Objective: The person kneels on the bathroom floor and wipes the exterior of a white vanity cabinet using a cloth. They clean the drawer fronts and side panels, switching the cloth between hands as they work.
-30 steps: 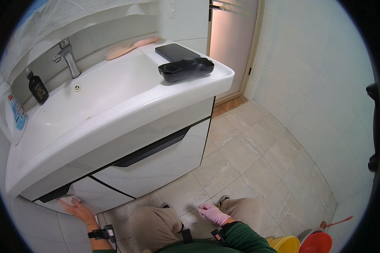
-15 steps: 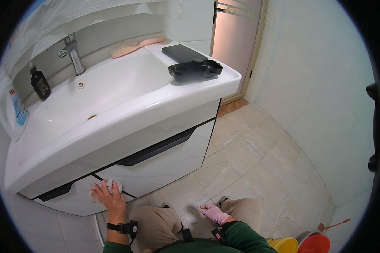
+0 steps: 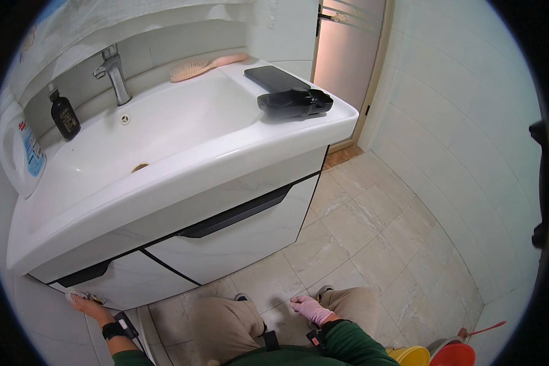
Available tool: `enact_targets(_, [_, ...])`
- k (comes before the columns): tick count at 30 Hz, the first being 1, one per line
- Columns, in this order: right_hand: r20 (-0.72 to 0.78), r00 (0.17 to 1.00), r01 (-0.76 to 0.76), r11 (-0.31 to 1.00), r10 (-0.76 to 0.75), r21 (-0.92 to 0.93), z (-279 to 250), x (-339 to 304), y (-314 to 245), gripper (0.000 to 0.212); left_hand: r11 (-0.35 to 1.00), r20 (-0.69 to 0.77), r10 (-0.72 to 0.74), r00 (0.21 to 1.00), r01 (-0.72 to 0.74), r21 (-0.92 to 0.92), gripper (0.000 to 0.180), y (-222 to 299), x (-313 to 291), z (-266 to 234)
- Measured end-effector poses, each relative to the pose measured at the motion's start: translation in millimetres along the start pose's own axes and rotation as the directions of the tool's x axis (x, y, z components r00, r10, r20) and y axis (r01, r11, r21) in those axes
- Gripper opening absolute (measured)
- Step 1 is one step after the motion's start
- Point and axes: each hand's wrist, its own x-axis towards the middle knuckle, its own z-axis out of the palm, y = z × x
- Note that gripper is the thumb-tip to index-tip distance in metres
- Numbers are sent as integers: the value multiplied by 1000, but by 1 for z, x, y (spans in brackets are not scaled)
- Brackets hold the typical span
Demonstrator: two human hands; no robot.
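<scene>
My bare left hand (image 3: 90, 307) is down at the lower left corner of the vanity cabinet (image 3: 165, 268). Its fingers press a crumpled pale cloth (image 3: 79, 297) against the white cabinet front, below the short black handle (image 3: 85, 276). The fingertips are partly hidden by the cloth. In a pink glove, my right hand (image 3: 311, 310) hovers between my knees, above the floor. Its fingers are curled in, and whatever they may hold is hidden.
On the white basin (image 3: 183, 177) stand a black pump bottle (image 3: 64, 116) and a white detergent jug (image 3: 25, 152). A pink hairbrush (image 3: 204, 66), a dark flat case (image 3: 277, 79) and a black holder (image 3: 294, 104) lie along it. Yellow (image 3: 412, 355) and red (image 3: 456, 354) buckets stand lower right.
My left hand has slid left and down with the cloth, from beside the dark seam to the cabinet's lower left corner. The view has shifted slightly. My right hand stays put.
</scene>
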Motion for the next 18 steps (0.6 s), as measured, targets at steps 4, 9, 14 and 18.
enact_targets(4, [8,1000,1,998,-1,58,0,-2,2,42,997,-104,-57,993,62,44,62,-22,-18,2])
enact_targets(9, [4,999,-37,999,37,27,0,-2,2,43,963,-44,-170,984,176,205,71,-78,-138,38])
enact_targets(14, [14,999,34,999,-34,-24,1,0,12,44,913,5,-407,914,406,45,75,-89,-130,32])
enact_targets(18, [33,999,-17,1000,17,-2,2,5,17,44,947,62,-320,945,320,11,71,-61,-46,-14])
